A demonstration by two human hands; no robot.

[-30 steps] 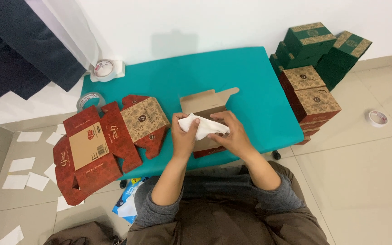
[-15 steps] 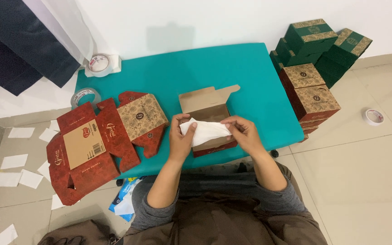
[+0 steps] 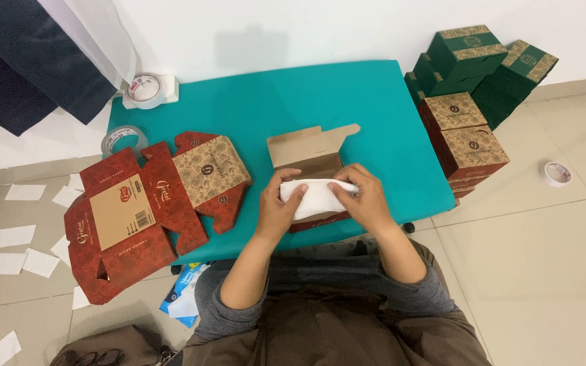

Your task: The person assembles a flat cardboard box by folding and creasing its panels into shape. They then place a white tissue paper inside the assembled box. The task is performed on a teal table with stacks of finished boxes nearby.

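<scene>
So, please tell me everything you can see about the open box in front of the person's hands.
The open box is small and made of cardboard, plain brown inside and red outside, as its front edge shows. It stands on the teal table, near the front edge. Its lid is folded back, with a side flap pointing right. The left hand and right hand hold a white folded sheet over its opening, which hides what is inside.
</scene>
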